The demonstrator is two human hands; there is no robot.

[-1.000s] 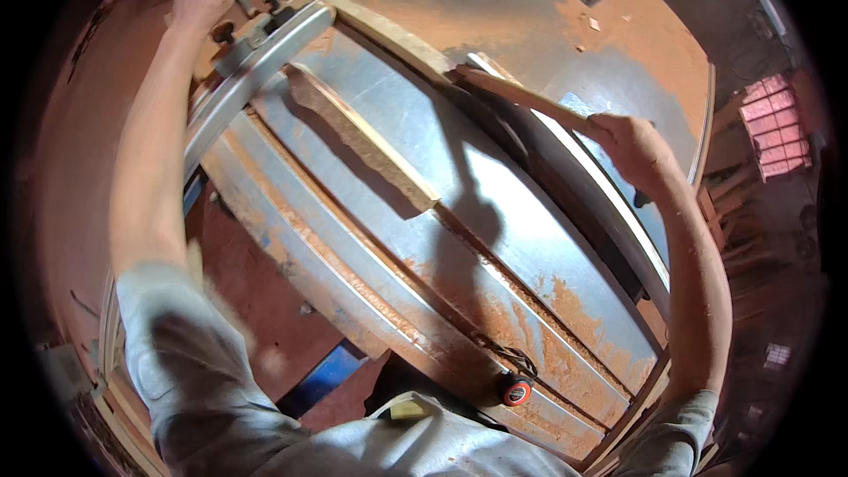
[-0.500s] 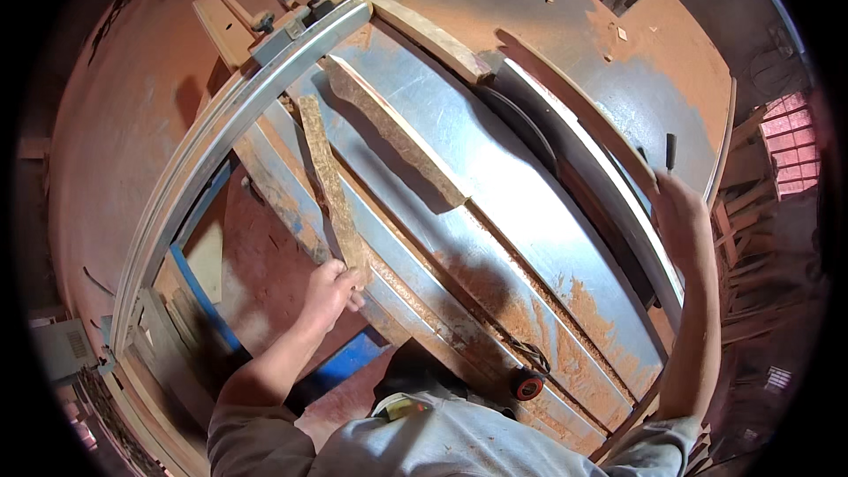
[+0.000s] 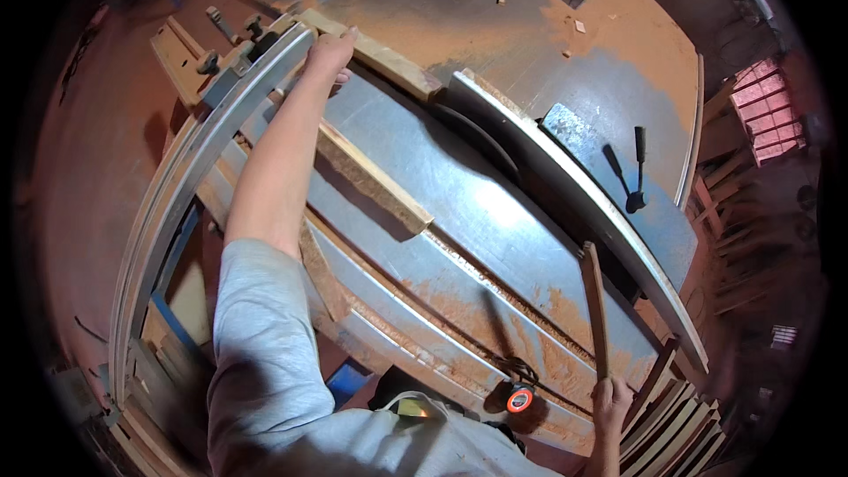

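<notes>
My left arm stretches across a metal saw table (image 3: 495, 203). At the far end, my left hand (image 3: 329, 55) is closed on the near side of a pale wooden bar (image 3: 389, 62) by the metal crosscut fence (image 3: 221, 84). Near the lower right, my right hand (image 3: 611, 396) is closed around the lower end of a thin wooden strip (image 3: 595, 309), which points away from me. A rough-edged piece of wood (image 3: 375, 178) lies on the table beside my left forearm. Another rough strip (image 3: 320, 274) lies nearer, partly hidden by my left arm.
A long rip fence (image 3: 574, 177) runs along the right, beside a dark slot holding a curved dark blade-like edge (image 3: 481, 137). Black levers (image 3: 636, 199) stand beyond it. A tape measure (image 3: 519, 399) sits near my body. Several wooden strips (image 3: 676, 428) are stacked lower right.
My left hand has let go of the rough strip and reached to the far bar. My right hand has come back from beyond the rip fence toward my body, holding the thin strip.
</notes>
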